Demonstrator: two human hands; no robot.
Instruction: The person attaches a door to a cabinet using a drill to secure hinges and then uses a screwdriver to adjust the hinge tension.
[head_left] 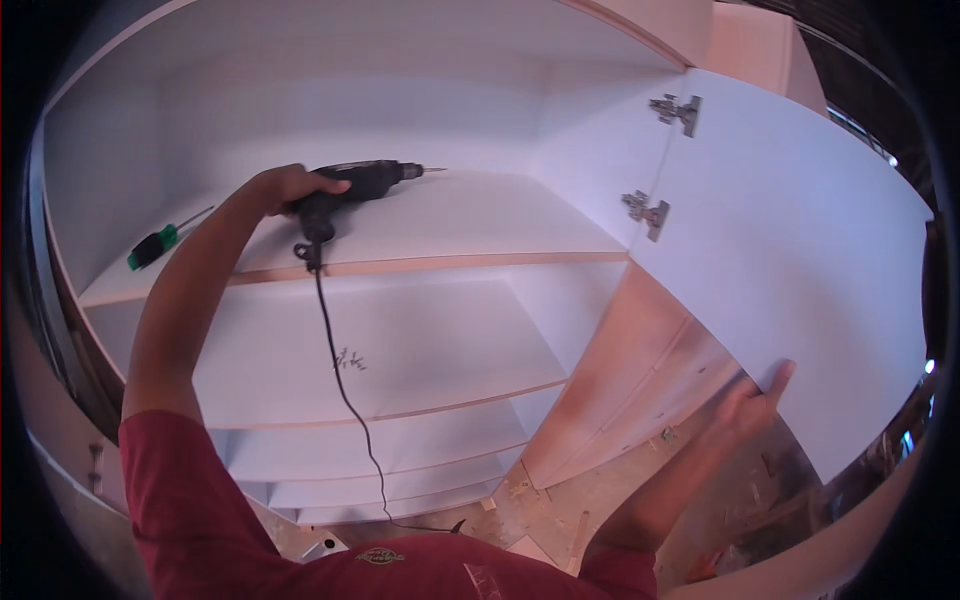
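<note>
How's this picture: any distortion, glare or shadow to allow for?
Head view: fisheye bends the door and upper shelf, with black around the rim; head view: small bright spots at far right; head view: soft shadow beside the drill.

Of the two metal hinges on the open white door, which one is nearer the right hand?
The lower hinge: it sits closer to the right hand at the door's edge. The upper hinge is farther away.
</note>
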